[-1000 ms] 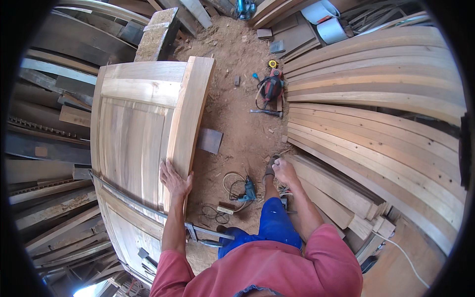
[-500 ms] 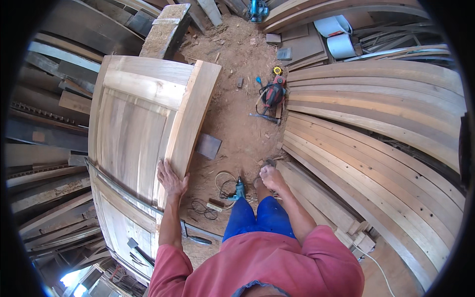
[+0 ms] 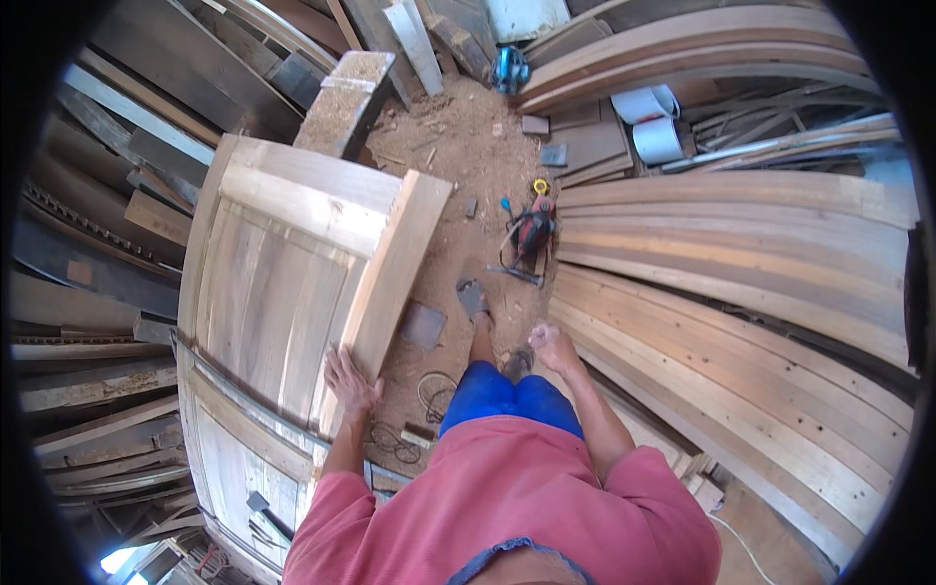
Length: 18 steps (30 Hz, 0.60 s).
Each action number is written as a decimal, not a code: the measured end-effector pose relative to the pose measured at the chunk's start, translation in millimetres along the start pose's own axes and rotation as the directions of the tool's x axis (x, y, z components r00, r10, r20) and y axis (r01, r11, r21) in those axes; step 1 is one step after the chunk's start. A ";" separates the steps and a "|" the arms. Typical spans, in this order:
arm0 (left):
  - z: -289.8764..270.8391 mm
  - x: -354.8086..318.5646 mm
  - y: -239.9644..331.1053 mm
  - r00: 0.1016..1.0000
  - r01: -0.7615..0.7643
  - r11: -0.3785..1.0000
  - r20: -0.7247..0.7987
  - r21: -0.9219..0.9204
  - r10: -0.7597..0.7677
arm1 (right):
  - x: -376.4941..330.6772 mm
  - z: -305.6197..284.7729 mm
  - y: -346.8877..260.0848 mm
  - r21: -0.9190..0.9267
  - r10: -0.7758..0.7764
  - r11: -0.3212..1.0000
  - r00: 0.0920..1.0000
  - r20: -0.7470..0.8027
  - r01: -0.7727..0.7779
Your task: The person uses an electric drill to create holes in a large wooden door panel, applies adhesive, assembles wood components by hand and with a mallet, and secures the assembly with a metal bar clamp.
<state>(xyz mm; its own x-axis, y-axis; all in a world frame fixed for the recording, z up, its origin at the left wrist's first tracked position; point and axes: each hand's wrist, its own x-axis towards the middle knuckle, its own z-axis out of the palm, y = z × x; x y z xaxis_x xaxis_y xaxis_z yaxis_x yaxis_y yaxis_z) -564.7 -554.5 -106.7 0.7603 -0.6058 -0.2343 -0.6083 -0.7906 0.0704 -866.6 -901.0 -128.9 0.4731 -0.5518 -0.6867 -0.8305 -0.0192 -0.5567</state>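
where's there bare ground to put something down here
The widest bare dirt lies ahead, between the door frame and the stacked planks, short of the red power tool. Near the feet it is crowded: a dark square piece, cables and scraps. The left hand rests on the frame; the right hand hangs free.

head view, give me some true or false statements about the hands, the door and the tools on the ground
1. The left hand rests on the edge board of the wooden door panel. True.
2. The right hand grips a hammer. False: it hangs free with nothing in it.
3. A red and black power tool lies on the dirt floor ahead of the person. True.
4. The long planks are stacked on the person's left. False: they lie on the right.
5. Two white buckets lie near the planks. True.
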 end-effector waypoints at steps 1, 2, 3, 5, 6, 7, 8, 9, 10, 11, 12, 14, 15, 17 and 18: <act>0.7 -3.2 -2.6 0.998 -0.042 0.999 -0.042 -0.020 0.042 | 9.1 1.4 -2.8 -0.010 -0.027 1.000 0.999 -0.037 0.027; 4.1 0.4 -2.3 0.998 -0.048 0.999 -0.051 -0.022 0.046 | 21.3 0.9 -6.2 -0.008 -0.027 1.000 0.998 -0.058 0.027; 5.6 4.7 0.9 0.997 -0.050 0.999 -0.055 -0.020 0.049 | 33.4 3.0 -10.8 -0.004 -0.025 1.000 0.997 -0.072 0.025; 9.2 0.0 -10.9 0.999 -0.049 0.998 -0.010 -0.032 0.049 | 42.9 12.2 -23.7 -0.020 0.000 1.000 1.000 -0.026 0.000; 11.5 3.7 -14.6 0.998 -0.068 0.997 -0.013 -0.028 0.068 | 53.5 10.9 -33.1 -0.046 0.005 0.999 1.000 0.008 -0.005; 12.4 1.4 -18.2 0.997 -0.080 0.996 -0.013 -0.024 0.080 | 62.8 9.2 -44.3 -0.076 0.010 0.997 0.999 0.047 -0.007; 13.7 0.7 -22.3 0.996 -0.093 0.995 -0.014 -0.019 0.093 | 73.7 7.7 -56.0 -0.068 -0.009 0.998 0.998 0.069 0.014; 16.2 -1.0 -29.7 0.993 -0.116 0.993 -0.016 -0.036 0.115 | 81.9 6.8 -66.6 -0.060 -0.023 0.998 0.995 0.095 0.029; 1.7 10.2 -26.6 0.991 -0.095 0.994 0.087 -0.059 0.100 | 90.2 2.2 -73.2 -0.054 -0.029 0.998 0.993 0.111 0.035; -17.6 21.8 -25.3 0.978 -0.074 0.994 0.190 -0.080 0.089 | 100.2 -1.1 -76.6 -0.071 -0.038 0.996 0.993 0.114 0.047; -35.7 35.2 -25.6 0.954 -0.050 0.994 0.289 -0.093 0.075 | 110.3 -2.4 -80.6 -0.083 -0.052 0.995 0.991 0.120 0.063; -52.6 76.6 -33.1 0.979 -0.037 0.997 0.196 -0.066 0.049 | 127.1 -5.6 -89.7 -0.090 -0.072 0.993 0.994 0.081 0.079; -60.7 105.4 -33.9 0.991 0.001 1.000 0.136 -0.007 0.000 | 136.0 -8.3 -96.0 -0.085 -0.084 0.993 0.996 0.036 0.087; -63.6 177.4 -43.4 0.994 -0.001 1.000 -0.107 0.009 0.002 | 164.3 -16.3 -100.2 -0.083 -0.061 0.995 0.998 0.026 0.063; -69.7 221.0 -39.9 0.992 0.065 0.998 -0.112 -0.005 -0.065 | 179.5 -22.6 -104.0 -0.104 -0.068 0.992 0.997 0.021 0.070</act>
<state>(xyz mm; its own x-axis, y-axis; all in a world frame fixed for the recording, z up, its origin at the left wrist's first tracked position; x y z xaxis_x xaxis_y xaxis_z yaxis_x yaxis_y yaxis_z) -356.5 -663.0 -93.8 0.8189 -0.5595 -0.1280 -0.5567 -0.8285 0.0595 -702.0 -1016.9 -183.8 0.5346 -0.5316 -0.6570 -0.8215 -0.1442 -0.5517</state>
